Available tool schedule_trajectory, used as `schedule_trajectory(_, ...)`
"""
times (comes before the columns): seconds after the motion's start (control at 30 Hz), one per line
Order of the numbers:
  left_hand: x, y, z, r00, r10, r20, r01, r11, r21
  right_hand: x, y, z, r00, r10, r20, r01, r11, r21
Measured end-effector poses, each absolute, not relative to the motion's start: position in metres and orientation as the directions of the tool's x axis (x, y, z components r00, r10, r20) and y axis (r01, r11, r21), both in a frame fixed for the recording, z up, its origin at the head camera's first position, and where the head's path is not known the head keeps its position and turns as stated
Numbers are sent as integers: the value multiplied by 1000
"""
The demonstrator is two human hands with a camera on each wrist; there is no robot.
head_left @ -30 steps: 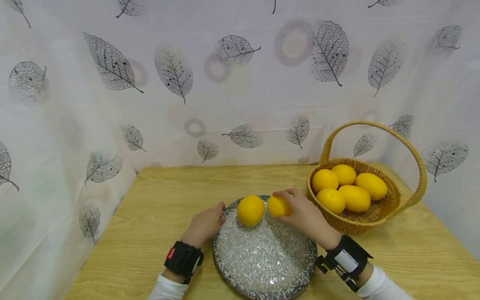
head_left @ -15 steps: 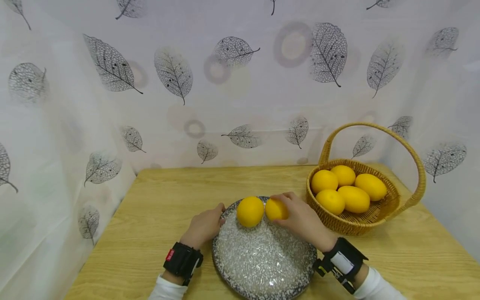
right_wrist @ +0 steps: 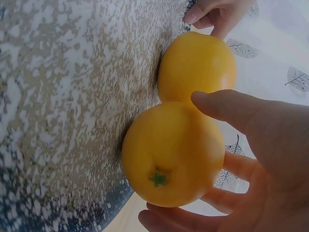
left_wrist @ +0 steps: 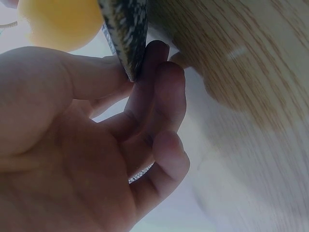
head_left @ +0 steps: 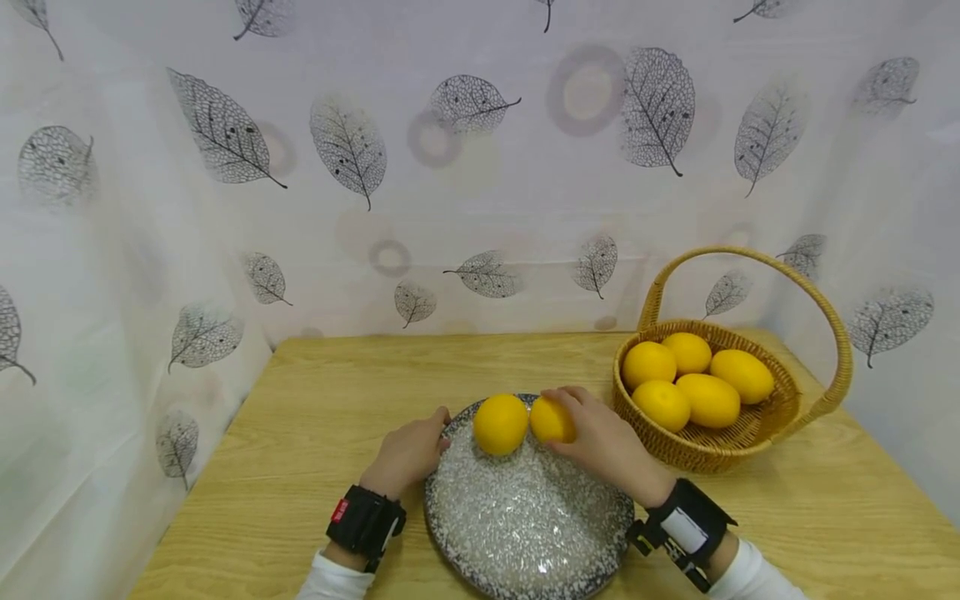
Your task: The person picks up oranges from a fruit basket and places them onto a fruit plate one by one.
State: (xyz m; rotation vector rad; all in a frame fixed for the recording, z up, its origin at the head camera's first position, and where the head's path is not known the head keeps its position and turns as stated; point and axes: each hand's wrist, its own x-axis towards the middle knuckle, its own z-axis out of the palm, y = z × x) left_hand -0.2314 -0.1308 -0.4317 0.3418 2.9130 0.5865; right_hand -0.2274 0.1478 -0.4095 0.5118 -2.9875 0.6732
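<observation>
A round speckled grey plate [head_left: 525, 517] with a dark rim lies on the table. My left hand [head_left: 408, 454] pinches its left rim, thumb above and fingers below, as the left wrist view shows at the plate edge [left_wrist: 126, 36]. Toward the back of the plate sits one orange [head_left: 500, 424]. Just right of it is a second orange [right_wrist: 169, 154], with a green star-shaped stem mark, resting on the plate against the first one. My right hand [head_left: 603, 437] holds this second orange, thumb on one side and fingers round the other.
A woven basket [head_left: 705, 458] with a tall arched handle stands at the right, holding several yellow-orange fruits [head_left: 708, 398], some round and some oblong. The wooden table [head_left: 300, 433] meets a leaf-patterned curtain [head_left: 480, 192] at the back and sides.
My right hand has shifted slightly left with the second orange, closing the gap to the first. My left hand stays on the plate rim.
</observation>
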Motion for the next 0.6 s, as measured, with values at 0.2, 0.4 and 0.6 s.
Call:
schedule_trajectory(0.2, -231, -131, -431, -962, 253, -102, 195, 898, 394, -227, 148, -409, -947, -308, 88, -315, 851, -419)
schedule_trajectory(0.4, -230, -130, -430, -963, 253, -97, 196, 897, 397, -227, 148, -408, -948, -305, 87, -312, 849, -427)
schedule_trajectory(0.6, -230, -131, -430, -963, 254, -92, 197, 894, 403, -226, 149, -407, -950, -299, 89, -308, 845, -437)
